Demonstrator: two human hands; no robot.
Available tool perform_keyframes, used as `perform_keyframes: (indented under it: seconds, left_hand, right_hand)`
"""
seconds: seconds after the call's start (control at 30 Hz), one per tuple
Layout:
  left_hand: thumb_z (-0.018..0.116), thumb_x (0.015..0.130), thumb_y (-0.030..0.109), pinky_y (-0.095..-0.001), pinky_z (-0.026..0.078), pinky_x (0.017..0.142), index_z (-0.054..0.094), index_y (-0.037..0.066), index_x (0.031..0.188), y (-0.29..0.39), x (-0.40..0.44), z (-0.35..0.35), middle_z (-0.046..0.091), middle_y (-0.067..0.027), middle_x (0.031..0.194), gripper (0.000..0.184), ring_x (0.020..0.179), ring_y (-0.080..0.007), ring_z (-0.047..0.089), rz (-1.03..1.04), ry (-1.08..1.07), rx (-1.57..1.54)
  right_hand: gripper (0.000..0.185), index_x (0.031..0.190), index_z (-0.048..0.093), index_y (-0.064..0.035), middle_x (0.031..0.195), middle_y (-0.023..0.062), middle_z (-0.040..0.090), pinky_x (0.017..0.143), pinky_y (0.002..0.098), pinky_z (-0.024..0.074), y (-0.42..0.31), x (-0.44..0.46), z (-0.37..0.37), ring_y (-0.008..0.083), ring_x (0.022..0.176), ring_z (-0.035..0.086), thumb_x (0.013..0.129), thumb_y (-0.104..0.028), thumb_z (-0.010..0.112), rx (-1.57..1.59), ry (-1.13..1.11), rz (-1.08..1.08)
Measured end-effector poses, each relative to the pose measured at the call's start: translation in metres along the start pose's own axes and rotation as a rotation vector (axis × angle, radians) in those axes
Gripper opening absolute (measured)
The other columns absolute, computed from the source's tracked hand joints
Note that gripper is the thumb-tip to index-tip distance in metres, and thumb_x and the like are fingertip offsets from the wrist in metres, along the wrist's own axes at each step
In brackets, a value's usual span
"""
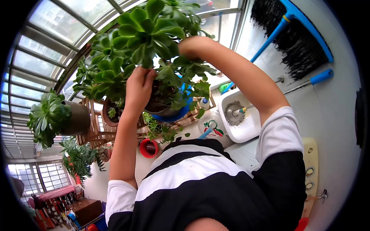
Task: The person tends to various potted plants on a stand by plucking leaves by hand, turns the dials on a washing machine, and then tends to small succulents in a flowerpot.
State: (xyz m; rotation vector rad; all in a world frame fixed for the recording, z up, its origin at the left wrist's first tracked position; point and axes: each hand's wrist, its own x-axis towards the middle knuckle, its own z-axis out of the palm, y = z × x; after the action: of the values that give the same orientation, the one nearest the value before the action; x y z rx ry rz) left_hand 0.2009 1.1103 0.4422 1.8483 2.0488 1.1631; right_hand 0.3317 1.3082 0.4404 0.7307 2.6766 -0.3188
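Leafy green plant seen above dark pot w/ blue saucer by barred window, L hand raised to its lower leaves, fingers curled, tips part-hidden, grip can't be told, R hand part-covered by foliage, fingers unseen, opening & hold can't be told

Green succulent, striped shirt
We see black and white bands across the shirt, a red pot, a blue broom with black bristles.
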Motion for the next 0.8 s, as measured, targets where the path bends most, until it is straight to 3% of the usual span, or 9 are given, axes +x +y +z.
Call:
perform_keyframes:
  seconds: [0.07,0.13,0.2,0.23,0.37,0.5,0.67,0.8]
  left_hand:
    - [0.059,0.089,0.012,-0.0374,0.047,0.073,0.059,-0.002,0.092,0.013,-0.009,-0.003,0.063,-0.0168,0.096,0.014,0.084,-0.0349,0.061,0.0,-0.024,0.018]
    - [0.058,0.089,0.01,-0.038,0.047,0.075,0.057,-0.003,0.091,0.015,-0.015,-0.004,0.062,-0.0168,0.098,0.013,0.085,-0.0348,0.061,0.137,0.087,0.053]
    - [0.057,0.091,0.01,-0.0364,0.047,0.079,0.057,-0.002,0.091,0.02,-0.022,-0.01,0.063,-0.0156,0.102,0.012,0.09,-0.0338,0.06,0.141,0.104,0.117]
    - [0.056,0.091,0.009,-0.0356,0.047,0.081,0.057,-0.003,0.091,0.024,-0.026,-0.012,0.063,-0.0153,0.102,0.011,0.091,-0.0322,0.061,0.148,0.114,0.104]
    - [0.054,0.091,0.004,-0.0318,0.047,0.083,0.058,-0.004,0.091,0.018,-0.043,-0.015,0.064,-0.0156,0.103,0.009,0.093,-0.026,0.061,0.166,0.171,-0.006]
    - [0.049,0.099,0.01,-0.0232,0.046,0.078,0.056,-0.002,0.095,0.026,-0.062,-0.013,0.063,-0.0074,0.096,0.015,0.084,-0.0098,0.057,0.059,0.187,-0.127]
    - [0.049,0.1,0.016,-0.0239,0.047,0.076,0.054,0.0,0.096,0.023,-0.073,-0.005,0.062,-0.0071,0.089,0.017,0.077,-0.0098,0.056,-0.058,0.105,-0.335]
    - [0.05,0.099,0.016,-0.0197,0.043,0.064,0.054,0.002,0.094,0.019,-0.077,0.004,0.06,-0.0031,0.077,0.015,0.067,-0.0066,0.053,-0.107,0.044,-0.384]
  right_hand:
    - [0.035,0.113,0.067,-0.0065,0.113,0.013,0.066,0.083,0.0401,0.0496,-0.011,-0.015,-0.003,0.0278,0.098,0.065,0.083,-0.019,0.053,0.003,0.11,0.064]
    - [0.036,0.116,0.066,-0.0099,0.116,0.0106,0.065,0.085,0.0404,0.0494,-0.023,-0.032,-0.017,0.0269,0.102,0.064,0.084,-0.022,0.054,0.103,0.045,0.195]
    - [0.033,0.107,0.067,-0.0026,0.104,0.0175,0.067,0.076,0.0432,0.0523,-0.014,-0.025,-0.012,0.033,0.094,0.066,0.082,-0.023,0.058,-0.061,0.137,0.002]
    - [0.029,0.104,0.068,-0.001,0.102,0.0187,0.067,0.075,0.0451,0.0528,-0.018,-0.035,-0.013,0.0341,0.093,0.065,0.08,-0.014,0.059,0.031,0.193,0.024]
    - [0.029,0.102,0.071,-0.0159,0.101,0.0102,0.069,0.078,0.0423,0.0511,0.007,-0.008,0.003,0.0304,0.093,0.065,0.076,-0.024,0.063,0.1,0.257,-0.011]
    - [0.026,0.096,0.073,-0.0181,0.096,0.0086,0.069,0.075,0.0427,0.0507,0.009,-0.023,0.008,0.0293,0.09,0.065,0.074,-0.026,0.063,0.213,0.377,-0.032]
    - [0.023,0.095,0.073,-0.0201,0.095,0.0069,0.069,0.075,0.0424,0.0509,0.013,-0.026,0.013,0.0284,0.091,0.065,0.075,-0.027,0.063,0.284,0.422,-0.044]
    - [0.025,0.099,0.072,-0.0224,0.097,0.0034,0.07,0.076,0.0398,0.0514,0.018,-0.028,0.011,0.0264,0.093,0.065,0.076,-0.03,0.066,0.468,0.61,-0.072]
